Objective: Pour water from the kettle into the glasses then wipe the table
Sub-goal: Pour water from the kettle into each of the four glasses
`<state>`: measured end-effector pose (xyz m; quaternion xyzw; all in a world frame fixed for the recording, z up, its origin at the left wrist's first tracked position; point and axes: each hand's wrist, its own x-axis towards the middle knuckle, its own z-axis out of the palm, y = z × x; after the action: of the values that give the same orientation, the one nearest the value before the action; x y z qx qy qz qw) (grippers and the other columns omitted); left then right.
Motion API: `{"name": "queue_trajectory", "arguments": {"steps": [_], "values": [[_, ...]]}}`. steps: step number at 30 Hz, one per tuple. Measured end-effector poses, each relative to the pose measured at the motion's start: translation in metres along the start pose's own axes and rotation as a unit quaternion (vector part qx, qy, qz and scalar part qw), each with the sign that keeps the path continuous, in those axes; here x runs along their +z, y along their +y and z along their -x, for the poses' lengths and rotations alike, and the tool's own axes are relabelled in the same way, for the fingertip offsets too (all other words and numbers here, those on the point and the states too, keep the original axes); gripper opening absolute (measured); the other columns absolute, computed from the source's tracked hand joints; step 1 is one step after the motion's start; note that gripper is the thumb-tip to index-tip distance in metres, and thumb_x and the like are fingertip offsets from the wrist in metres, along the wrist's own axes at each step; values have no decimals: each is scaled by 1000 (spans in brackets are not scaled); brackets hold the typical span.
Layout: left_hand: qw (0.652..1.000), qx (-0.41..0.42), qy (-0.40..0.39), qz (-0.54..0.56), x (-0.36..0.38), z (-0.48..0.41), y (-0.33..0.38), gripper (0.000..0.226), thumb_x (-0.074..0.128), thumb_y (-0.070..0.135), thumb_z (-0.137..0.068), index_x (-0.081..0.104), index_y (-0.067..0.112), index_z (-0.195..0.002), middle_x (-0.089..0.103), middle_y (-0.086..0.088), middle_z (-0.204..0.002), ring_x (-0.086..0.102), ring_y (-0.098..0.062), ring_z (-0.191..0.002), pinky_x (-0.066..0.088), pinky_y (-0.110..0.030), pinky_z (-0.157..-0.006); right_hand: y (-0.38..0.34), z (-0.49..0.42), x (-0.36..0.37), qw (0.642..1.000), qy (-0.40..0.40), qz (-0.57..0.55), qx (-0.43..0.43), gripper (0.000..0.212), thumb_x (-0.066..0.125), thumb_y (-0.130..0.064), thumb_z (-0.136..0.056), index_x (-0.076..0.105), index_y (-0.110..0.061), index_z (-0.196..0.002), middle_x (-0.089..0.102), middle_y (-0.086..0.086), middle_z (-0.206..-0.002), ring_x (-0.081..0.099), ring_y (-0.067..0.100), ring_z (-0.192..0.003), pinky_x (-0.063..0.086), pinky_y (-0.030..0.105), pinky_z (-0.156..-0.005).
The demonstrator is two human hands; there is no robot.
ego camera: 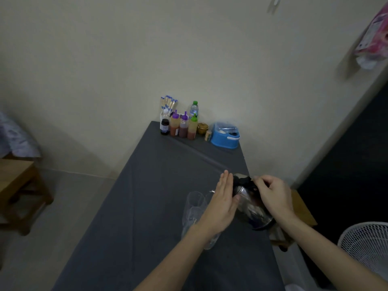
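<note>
**Both hands on the kettle, glasses close by**

The table (147, 206), covered in grey cloth, runs from the person to the wall. The steel kettle (252, 208) stands near its right edge, close to the person, and it looks tilted a little toward the left. Just left of it are the clear glasses (194, 204); they are partly hidden behind the left arm, so their number is not sure.

The risk is a spill or a knocked glass. The left forearm passes right over the glasses, and they are tall and light, so a small sideways move could tip them. If the kettle tilts too fast, water could miss the narrow rims.

The right hand (273, 196) is curled around the black handle at the top of the kettle, the fingers closed on it. The left hand (222, 202) is flat and open, fingers straight and together, the palm turned to the kettle's side; whether it touches the metal cannot be told.
</note>
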<state>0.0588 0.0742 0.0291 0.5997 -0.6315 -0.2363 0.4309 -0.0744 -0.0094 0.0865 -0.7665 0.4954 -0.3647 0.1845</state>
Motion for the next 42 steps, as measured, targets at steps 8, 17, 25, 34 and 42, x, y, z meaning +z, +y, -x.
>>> {"name": "queue_trajectory", "arguments": {"steps": [8,17,25,34,42], "values": [[996,-54,43,54,4,5,-6,63,30,27,-105,-8,11,-152,-17,-1,-161,-18,-10,-146,-6,-25,-120,-18,-9,11,995,-31,68,-66,35,58,-27,-91,65,-17,-58,62,-3,-51,58,9,-50,43,29,-48],[989,-79,60,108,3,6,-4,66,29,32,-104,-14,16,-151,-23,6,-158,-21,-5,-145,-8,-22,-118,-35,-23,14,985,-41,103,-134,28,62,-21,-87,71,-16,-61,52,-10,-42,51,2,-44,28,17,-50],[981,-89,93,144,1,7,-7,67,31,30,-104,-15,18,-151,-25,11,-157,-21,-4,-145,-7,-21,-118,-51,-31,20,970,-54,127,-198,25,63,-19,-86,72,-16,-62,50,-9,-48,43,-1,-46,36,30,-64],[974,-99,127,157,6,7,-9,69,32,33,-103,-17,19,-151,-24,10,-158,-22,-3,-145,-7,-25,-120,-55,-40,27,951,-62,166,-254,29,57,-23,-86,68,-18,-59,49,-9,-49,42,9,-49,30,31,-65],[971,-101,145,162,3,2,-5,68,33,30,-104,-16,18,-150,-23,8,-159,-22,-4,-145,-6,-27,-121,-59,-45,31,949,-64,177,-251,29,55,-25,-85,69,-16,-61,57,-3,-52,50,18,-54,34,34,-67]]}}
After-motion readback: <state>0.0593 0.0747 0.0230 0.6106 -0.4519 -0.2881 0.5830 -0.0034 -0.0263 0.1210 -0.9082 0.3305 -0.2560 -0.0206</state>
